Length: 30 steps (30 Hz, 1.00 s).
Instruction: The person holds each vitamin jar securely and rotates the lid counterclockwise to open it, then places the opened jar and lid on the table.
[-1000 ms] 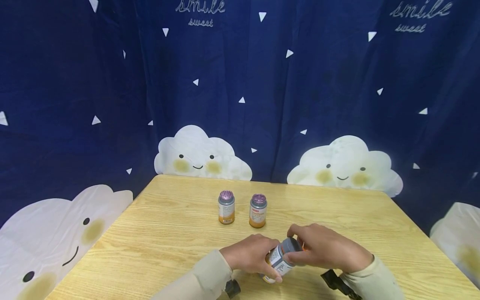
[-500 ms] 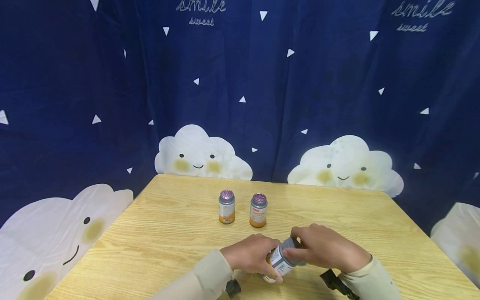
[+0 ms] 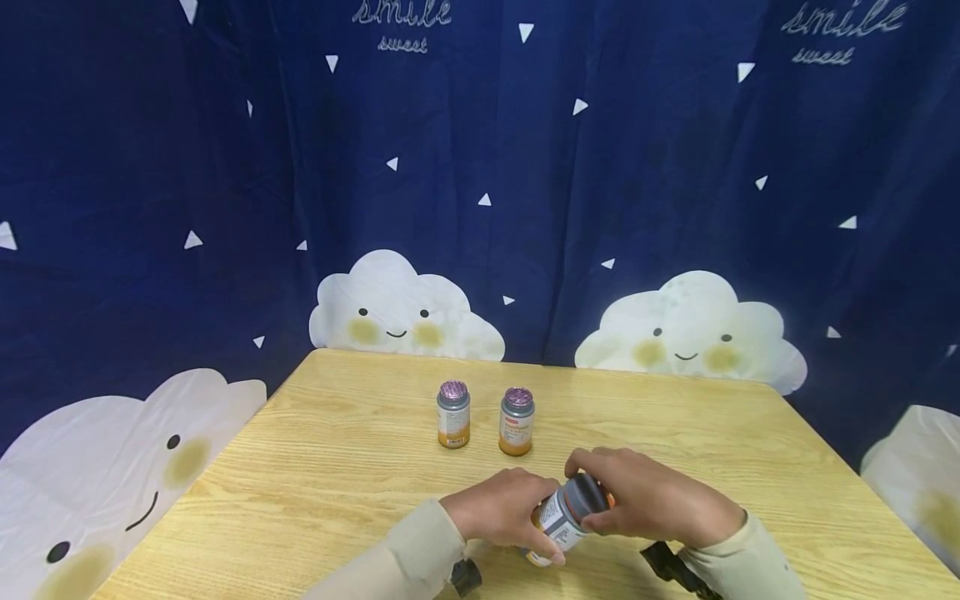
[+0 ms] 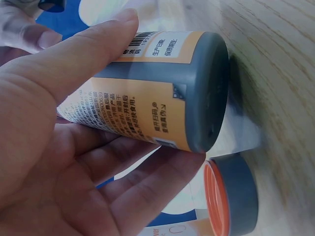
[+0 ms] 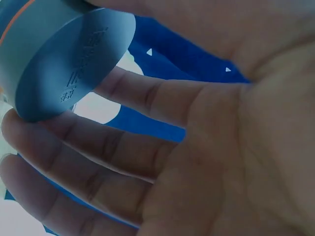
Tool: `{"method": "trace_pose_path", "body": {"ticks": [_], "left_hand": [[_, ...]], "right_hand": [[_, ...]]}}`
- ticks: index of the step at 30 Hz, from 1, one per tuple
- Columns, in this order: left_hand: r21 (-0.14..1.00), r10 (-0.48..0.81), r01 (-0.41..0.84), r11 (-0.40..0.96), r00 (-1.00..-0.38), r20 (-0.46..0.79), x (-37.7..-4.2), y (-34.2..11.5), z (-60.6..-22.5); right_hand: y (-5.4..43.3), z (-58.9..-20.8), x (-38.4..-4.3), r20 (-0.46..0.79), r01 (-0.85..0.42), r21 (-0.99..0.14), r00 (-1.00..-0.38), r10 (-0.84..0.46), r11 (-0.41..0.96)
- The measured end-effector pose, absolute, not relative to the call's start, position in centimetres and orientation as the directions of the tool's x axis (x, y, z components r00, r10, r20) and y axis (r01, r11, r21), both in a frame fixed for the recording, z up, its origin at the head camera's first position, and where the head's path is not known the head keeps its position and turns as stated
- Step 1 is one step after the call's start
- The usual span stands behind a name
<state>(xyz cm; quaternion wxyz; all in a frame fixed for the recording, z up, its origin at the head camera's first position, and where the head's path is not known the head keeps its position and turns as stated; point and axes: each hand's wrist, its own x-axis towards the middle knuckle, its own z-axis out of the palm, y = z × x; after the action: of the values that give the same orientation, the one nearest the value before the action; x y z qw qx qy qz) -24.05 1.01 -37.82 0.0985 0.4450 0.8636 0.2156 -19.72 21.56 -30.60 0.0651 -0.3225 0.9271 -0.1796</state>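
Note:
My left hand (image 3: pixel 502 508) grips a small grey supplement bottle (image 3: pixel 550 527) with a white and orange label, held tilted over the table. In the left wrist view the thumb lies along the label and the fingers curl under the bottle. My right hand (image 3: pixel 652 500) pinches the bottle's dark grey cap (image 3: pixel 585 497), thumb on the near side and fingers on the far side. The right wrist view shows raised lettering on the cap's top and an orange band at its side.
Two similar bottles, one on the left (image 3: pixel 453 419) and one on the right (image 3: pixel 517 427), stand uncapped with purple foil seals on the wooden table (image 3: pixel 337 467). A loose grey cap with an orange inside (image 4: pixel 238 194) sits beyond the held bottle, mostly hidden by my right hand in the head view.
My right fingers and thumb have shifted back and forth round the cap. The left hand, the held bottle and the standing bottles stay in place.

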Motion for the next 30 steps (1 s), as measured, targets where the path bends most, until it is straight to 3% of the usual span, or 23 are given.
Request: {"method": "trace_pose_path", "body": {"ticks": [9, 19, 30], "left_hand": [[0.470, 0.808, 0.717, 0.515, -0.589, 0.014, -23.91, 1.00, -37.73], [0.451, 0.813, 0.728, 0.516, -0.583, 0.011, -23.95, 1.02, -37.88], [0.444, 0.803, 0.721, 0.532, -0.596, 0.006, -23.85, 1.04, -37.84]], "right_hand": [[21.43, -30.79, -19.71, 0.004, -0.545, -0.395, -0.806, -0.592, 0.739], [20.92, -31.08, -19.28, 0.023, -0.410, -0.256, -0.908, -0.418, 0.876], [21.16, -30.95, -19.46, 0.038, -0.478, -0.279, -0.872, -0.488, 0.833]]}}
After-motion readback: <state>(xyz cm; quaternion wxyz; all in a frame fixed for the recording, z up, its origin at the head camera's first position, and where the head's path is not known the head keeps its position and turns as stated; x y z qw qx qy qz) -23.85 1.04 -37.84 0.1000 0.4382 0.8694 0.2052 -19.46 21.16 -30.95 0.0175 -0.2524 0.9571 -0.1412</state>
